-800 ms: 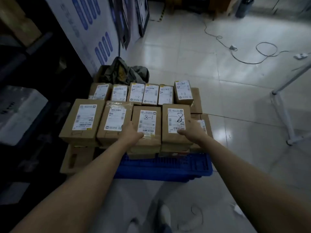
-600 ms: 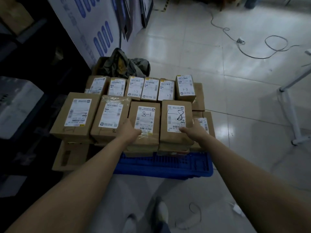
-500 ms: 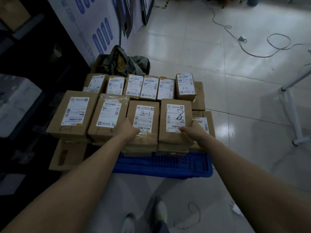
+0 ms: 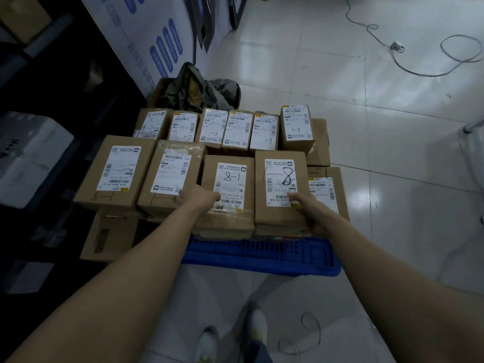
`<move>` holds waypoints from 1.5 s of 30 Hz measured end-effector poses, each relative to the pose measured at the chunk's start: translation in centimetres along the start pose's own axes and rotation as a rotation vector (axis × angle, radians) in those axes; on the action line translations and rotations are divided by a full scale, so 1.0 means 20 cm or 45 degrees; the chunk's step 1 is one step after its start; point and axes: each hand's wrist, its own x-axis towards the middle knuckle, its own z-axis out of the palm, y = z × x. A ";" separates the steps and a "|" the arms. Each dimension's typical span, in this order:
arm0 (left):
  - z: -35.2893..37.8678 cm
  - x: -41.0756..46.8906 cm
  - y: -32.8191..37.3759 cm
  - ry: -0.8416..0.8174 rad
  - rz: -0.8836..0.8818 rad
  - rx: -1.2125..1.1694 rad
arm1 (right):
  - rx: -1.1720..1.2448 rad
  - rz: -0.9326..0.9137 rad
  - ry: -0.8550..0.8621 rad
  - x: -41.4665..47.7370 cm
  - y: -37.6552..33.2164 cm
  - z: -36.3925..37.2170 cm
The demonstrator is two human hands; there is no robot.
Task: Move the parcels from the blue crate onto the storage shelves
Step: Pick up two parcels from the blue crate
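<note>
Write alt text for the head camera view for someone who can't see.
Two hands grip adjacent cardboard parcels: the left hand the parcel marked 8-1, the right hand the parcel marked 1-8. More labelled parcels sit beside and behind them; a blue crate on the tiled floor shows underneath.

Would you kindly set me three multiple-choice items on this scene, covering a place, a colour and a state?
1. Where is the dark bag? A beyond the back row of parcels; B by the shoes; C on a shelf.
2. What colour is the crate? A red; B blue; C green.
3. What do the left hand and right hand do? A hang free; B press the floor; C each grips a front parcel.
Key: A, it lies past the far row; B, its rim shows blue; C, left on the 8-1 parcel, right on the scrawled-8 parcel.
</note>
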 end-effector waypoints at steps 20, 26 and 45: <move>0.05 -0.11 -0.07 0.238 -0.006 -0.522 | 0.102 0.006 0.003 -0.12 0.09 -0.06; -0.05 -0.19 0.04 0.156 0.022 -0.573 | 0.208 -0.058 -0.043 -0.27 0.03 -0.08; -1.05 -0.64 -0.19 -0.018 0.277 -1.326 | 0.062 -0.445 -0.400 -0.90 -0.62 0.52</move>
